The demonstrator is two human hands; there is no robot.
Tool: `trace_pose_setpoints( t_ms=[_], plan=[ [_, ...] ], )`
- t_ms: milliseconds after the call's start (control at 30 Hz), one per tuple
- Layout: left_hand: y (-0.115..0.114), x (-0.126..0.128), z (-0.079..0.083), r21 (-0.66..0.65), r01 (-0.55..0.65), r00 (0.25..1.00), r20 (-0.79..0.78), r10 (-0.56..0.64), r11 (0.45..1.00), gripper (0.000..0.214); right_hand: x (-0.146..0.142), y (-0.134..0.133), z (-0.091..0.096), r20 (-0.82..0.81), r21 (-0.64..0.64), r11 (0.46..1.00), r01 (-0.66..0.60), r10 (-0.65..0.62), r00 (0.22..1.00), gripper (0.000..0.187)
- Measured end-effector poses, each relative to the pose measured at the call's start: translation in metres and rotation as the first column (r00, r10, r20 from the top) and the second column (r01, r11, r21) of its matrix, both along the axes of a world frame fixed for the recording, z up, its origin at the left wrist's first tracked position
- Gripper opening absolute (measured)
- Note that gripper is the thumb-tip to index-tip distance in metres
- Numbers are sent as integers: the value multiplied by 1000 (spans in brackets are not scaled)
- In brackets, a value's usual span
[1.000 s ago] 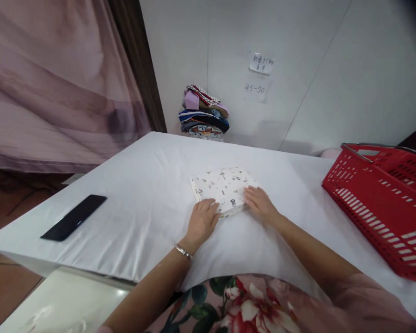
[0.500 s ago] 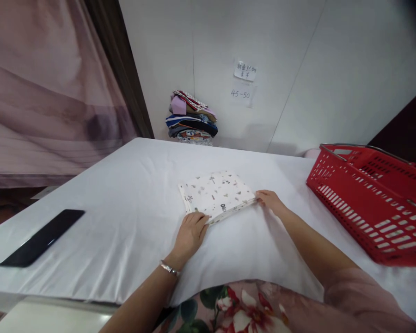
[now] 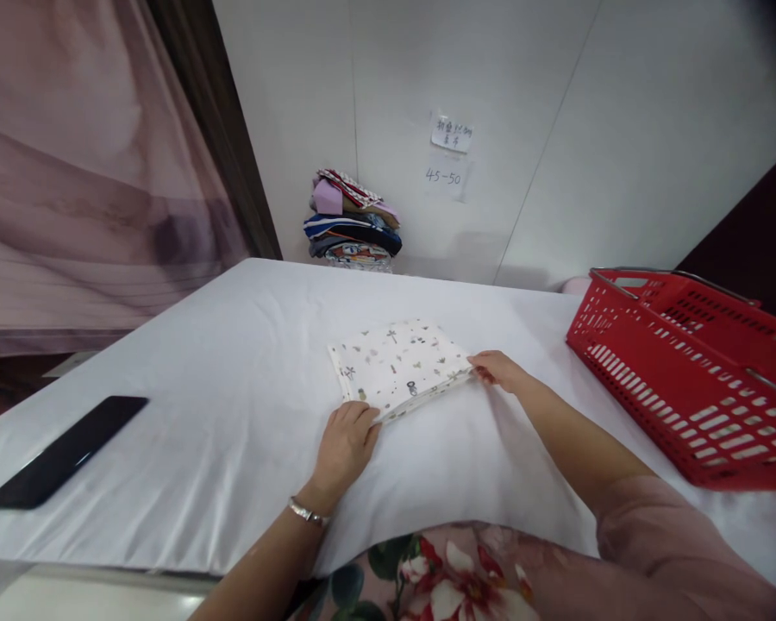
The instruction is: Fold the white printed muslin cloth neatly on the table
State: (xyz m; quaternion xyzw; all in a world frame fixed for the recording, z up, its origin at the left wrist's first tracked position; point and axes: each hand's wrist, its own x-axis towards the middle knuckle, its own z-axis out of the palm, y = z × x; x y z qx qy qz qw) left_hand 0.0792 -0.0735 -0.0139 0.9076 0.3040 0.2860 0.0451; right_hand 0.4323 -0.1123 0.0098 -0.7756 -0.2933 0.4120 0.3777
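A folded white cloth [image 3: 397, 362] with small printed motifs lies flat in the middle of the white-covered table [image 3: 233, 362]. My left hand [image 3: 345, 444], with a bracelet at the wrist, has its fingers curled on the cloth's near left corner. My right hand [image 3: 497, 371] pinches the cloth's near right corner, fingers pressed together at its edge.
A red plastic basket [image 3: 685, 362] stands at the table's right side. A black phone [image 3: 61, 450] lies near the left edge. A stack of folded clothes [image 3: 353, 220] sits against the far wall under paper notes [image 3: 451, 134]. A pink curtain [image 3: 71, 155] hangs at left.
Both hands slid from lying flat on top of the cloth to its near corners, left at the left corner, right at the right. The view shifted slightly.
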Motion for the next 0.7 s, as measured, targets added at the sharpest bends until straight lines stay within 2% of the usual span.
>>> trace_pose_setpoints(
  t_ms=[133, 333, 567, 700],
  plan=[
    [0, 0, -1, 5, 2, 1000, -1, -2, 1000, 18, 4, -2, 4, -38, -81, 996, -40, 37, 999, 21],
    [0, 0, -2, 8, -3, 1000, 7, 3, 1000, 18, 7, 3, 11, -15, -128, 988, -86, 85, 996, 17],
    [0, 0, -4, -12, -2, 1000, 17, 2, 1000, 18, 5, 9, 20, -77, -145, 975, -168, 158, 984, 19],
    [0, 0, -4, -24, -6, 1000, 24, 7, 1000, 19, 4, 11, 20, -146, -133, 976, -171, 151, 978, 18]
  ],
)
